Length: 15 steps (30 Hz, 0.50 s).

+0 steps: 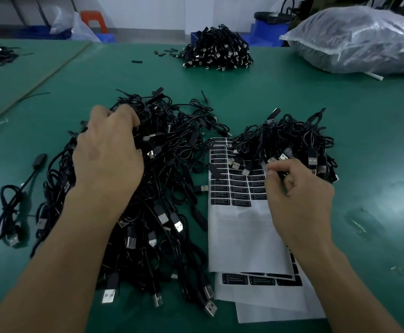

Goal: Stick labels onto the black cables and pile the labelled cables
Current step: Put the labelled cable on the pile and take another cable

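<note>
A big tangle of black USB cables (167, 179) covers the green table in front of me. My left hand (109, 150) reaches into its far left part, fingers curled down among the cables. A white label sheet (241, 227) with rows of black labels (239, 188) lies to the right of the tangle. My right hand (297, 188) sits at the sheet's right edge, thumb and forefinger pinching at a label there. A smaller pile of cables (290, 143), one showing a label, lies just beyond the sheet.
A neat heap of cables (216, 50) sits at the far middle of the table, with small black parts (167, 52) beside it. A large clear plastic bag (364, 37) fills the far right. A loose cable (16, 207) lies at the left. More label sheets (268, 296) lie under the top one.
</note>
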Each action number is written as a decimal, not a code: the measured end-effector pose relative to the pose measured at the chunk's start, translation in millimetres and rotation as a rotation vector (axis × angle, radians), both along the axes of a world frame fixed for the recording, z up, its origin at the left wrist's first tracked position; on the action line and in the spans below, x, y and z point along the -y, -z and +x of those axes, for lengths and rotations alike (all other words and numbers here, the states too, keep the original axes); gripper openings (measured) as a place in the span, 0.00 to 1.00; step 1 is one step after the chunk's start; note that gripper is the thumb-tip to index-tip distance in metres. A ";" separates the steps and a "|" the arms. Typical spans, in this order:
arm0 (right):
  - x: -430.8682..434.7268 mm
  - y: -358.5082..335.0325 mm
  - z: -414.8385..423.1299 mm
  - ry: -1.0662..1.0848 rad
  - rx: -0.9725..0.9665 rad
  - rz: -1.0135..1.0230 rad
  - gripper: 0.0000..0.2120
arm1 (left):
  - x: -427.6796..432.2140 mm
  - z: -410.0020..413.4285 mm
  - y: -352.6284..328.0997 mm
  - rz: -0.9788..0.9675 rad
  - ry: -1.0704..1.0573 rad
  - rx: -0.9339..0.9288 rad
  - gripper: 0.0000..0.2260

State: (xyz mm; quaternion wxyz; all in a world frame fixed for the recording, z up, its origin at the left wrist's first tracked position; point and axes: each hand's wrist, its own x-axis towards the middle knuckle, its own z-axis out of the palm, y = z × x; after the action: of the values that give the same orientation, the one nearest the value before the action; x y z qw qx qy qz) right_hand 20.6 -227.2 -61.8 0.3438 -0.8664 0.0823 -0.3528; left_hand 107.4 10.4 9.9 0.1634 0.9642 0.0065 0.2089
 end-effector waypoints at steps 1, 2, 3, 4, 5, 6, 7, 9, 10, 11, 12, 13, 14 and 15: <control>0.2 0.3 -0.1 -0.002 -0.004 0.005 0.05 | -0.1 0.5 0.2 -0.009 -0.003 0.002 0.21; 0.4 0.4 -0.1 -0.003 -0.007 0.005 0.05 | 0.0 1.1 0.9 0.004 -0.006 0.000 0.21; 0.4 0.4 -0.1 -0.004 -0.011 0.000 0.05 | 0.1 1.5 2.4 0.043 -0.011 -0.007 0.21; 0.2 0.2 0.0 -0.004 -0.012 -0.005 0.05 | -0.4 2.7 5.0 0.103 -0.017 -0.013 0.21; 0.0 0.1 0.1 -0.004 -0.011 -0.008 0.05 | -0.7 3.6 7.6 0.166 -0.023 -0.023 0.21; -0.2 0.1 0.2 -0.005 -0.010 -0.008 0.05 | -0.7 4.0 9.9 0.219 -0.029 -0.035 0.20; -0.2 0.2 0.2 -0.006 -0.009 -0.006 0.05 | -0.4 4.4 12.1 0.263 -0.035 -0.043 0.18; -0.1 0.7 -0.1 -0.014 -0.008 -0.004 0.05 | -0.6 5.1 16.7 0.321 -0.049 -0.037 0.16; 0.1 0.9 -0.4 -0.019 -0.006 -0.003 0.05 | -0.8 5.7 18.4 0.333 -0.055 -0.022 0.16; -0.1 1.0 -0.4 -0.024 -0.007 0.001 0.05 | -1.2 6.3 19.8 0.339 -0.057 -0.003 0.16; -0.2 0.9 -0.4 -0.028 -0.006 0.004 0.05 | -1.4 7.1 20.8 0.342 -0.057 0.017 0.16; -0.5 0.6 -0.3 -0.031 -0.004 0.004 0.05 | -1.3 7.8 21.6 0.343 -0.056 0.034 0.17; -0.8 0.6 -0.4 -0.034 -0.001 0.002 0.05 | -1.0 8.5 22.4 0.345 -0.054 0.041 0.18; -0.9 0.8 -0.5 -0.035 0.001 -0.001 0.05 | -0.4 8.7 23.2 0.349 -0.052 0.041 0.18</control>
State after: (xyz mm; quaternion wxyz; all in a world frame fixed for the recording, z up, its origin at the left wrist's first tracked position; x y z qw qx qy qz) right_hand 20.2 -226.3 -62.6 0.3497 -0.8676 0.0668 -0.3472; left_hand 116.1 10.8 -13.3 -0.0120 0.9730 -0.0081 0.2304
